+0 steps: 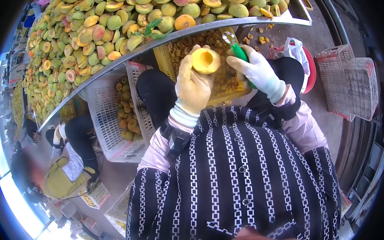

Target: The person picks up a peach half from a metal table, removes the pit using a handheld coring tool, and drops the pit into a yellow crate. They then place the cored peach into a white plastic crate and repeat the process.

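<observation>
A halved yellow fruit (205, 60) with a round hollow in its cut face sits in the fingers of my left hand (193, 83), which wears a pale, yellow-stained glove. Beside it on the right, my right hand (258, 70), also gloved, is wrapped round a green-handled tool (239, 52). The tool's metal loop end points up and left, apart from the fruit. Below both hands stands a yellow crate (166, 63) with brownish pits and scraps in it. Many green, yellow and reddish fruits (110, 21), some halved, lie heaped on the metal-edged table (171, 36).
A white crate (108, 119) with fruit halves stands left of my legs. Right are a red basin (311, 72) with a white bag (295, 51) and stacked crates (357, 87). Another person (70, 168) sits at the left. Scraps lie on the floor.
</observation>
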`<state>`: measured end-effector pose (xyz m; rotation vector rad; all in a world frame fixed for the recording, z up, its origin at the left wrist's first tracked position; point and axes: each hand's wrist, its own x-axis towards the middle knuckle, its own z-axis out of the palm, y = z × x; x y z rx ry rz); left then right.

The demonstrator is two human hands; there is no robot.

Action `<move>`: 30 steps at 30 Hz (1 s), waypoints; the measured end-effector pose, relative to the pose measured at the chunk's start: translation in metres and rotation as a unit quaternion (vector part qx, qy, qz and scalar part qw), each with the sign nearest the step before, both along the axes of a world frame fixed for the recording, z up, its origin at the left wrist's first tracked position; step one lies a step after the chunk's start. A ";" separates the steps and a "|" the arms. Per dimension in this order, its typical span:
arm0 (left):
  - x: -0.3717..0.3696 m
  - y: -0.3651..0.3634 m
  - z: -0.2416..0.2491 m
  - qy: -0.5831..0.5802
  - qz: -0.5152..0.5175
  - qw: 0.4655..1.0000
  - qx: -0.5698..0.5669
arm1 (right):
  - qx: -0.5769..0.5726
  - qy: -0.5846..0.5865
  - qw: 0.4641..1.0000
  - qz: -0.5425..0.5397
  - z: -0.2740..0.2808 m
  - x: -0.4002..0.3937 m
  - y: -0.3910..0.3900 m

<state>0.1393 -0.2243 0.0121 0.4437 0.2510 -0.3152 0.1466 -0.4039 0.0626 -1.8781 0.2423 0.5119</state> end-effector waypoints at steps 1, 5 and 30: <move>-0.002 -0.002 0.000 -0.008 0.000 0.999 -0.037 | 0.083 0.040 0.996 -0.003 0.003 -0.002 0.005; -0.004 -0.006 0.017 -0.094 -0.024 0.992 -0.079 | 0.250 0.002 0.968 -0.032 -0.008 0.000 0.017; -0.012 0.005 0.047 -0.027 -0.158 0.896 0.414 | -0.391 -0.452 0.785 0.162 0.004 -0.020 -0.005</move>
